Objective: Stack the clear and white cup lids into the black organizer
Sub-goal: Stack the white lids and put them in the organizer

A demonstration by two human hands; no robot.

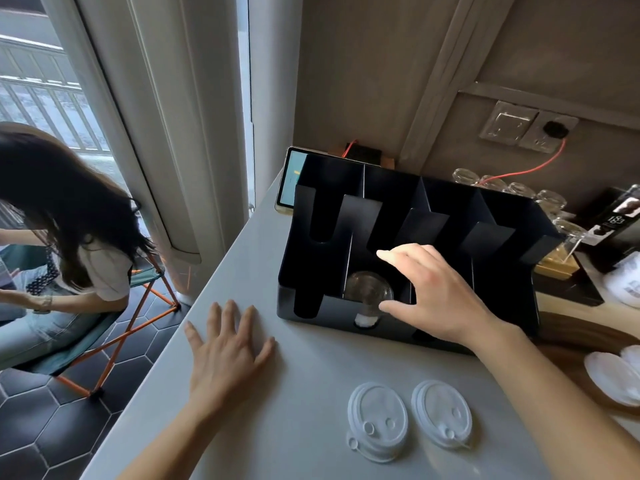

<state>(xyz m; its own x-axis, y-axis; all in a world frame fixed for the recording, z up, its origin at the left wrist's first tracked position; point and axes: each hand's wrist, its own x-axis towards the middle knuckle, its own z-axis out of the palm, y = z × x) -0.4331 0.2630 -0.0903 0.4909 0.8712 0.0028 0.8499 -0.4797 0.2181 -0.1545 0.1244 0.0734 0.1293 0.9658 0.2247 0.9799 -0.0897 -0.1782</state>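
The black organizer (pixel 450 199) stands on the grey counter, divided into several slotted compartments. A clear lid (pixel 363 289) lies in the second front compartment from the left. My right hand (pixel 436 292) hovers over that compartment with fingers spread and holds nothing; the thumb is close to the clear lid. My left hand (pixel 228 351) rests flat on the counter, left of the organizer. Two white lids lie on the counter near me: the left one (pixel 377 420) and the right one (pixel 443 414).
More white lids (pixel 613 375) sit on a wooden tray at the right edge. Glasses (pixel 550 199) stand behind the organizer by the wall. A tablet (pixel 292 181) leans behind its left end. A seated person (pixel 69 237) is at the left, beyond the counter edge.
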